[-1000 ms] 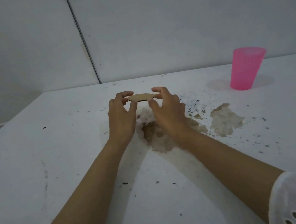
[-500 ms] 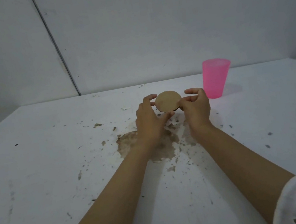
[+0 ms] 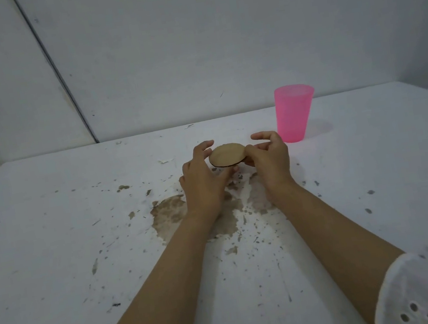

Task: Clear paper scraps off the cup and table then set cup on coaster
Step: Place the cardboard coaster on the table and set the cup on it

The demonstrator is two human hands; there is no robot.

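I've got the coaster [image 3: 227, 155] pinched by its rim, left hand [image 3: 204, 176] & right hand [image 3: 272, 158] curled on opposite edges, tilted, apparently just off the table [image 3: 49, 229], near the cup [image 3: 295, 114] on its left. Cup's upright, untouched. I'd level the disc, lower it flat beside the cup w/o nudging it, then let go both sides together; a small white scrap [image 3: 163, 161] lies further left of the cup, prob needs clearing

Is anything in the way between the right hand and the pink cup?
Nothing visible. The cup stands upright just beyond the right hand, with only table between them. That hand and the left hand both hold the coaster, so neither is free.
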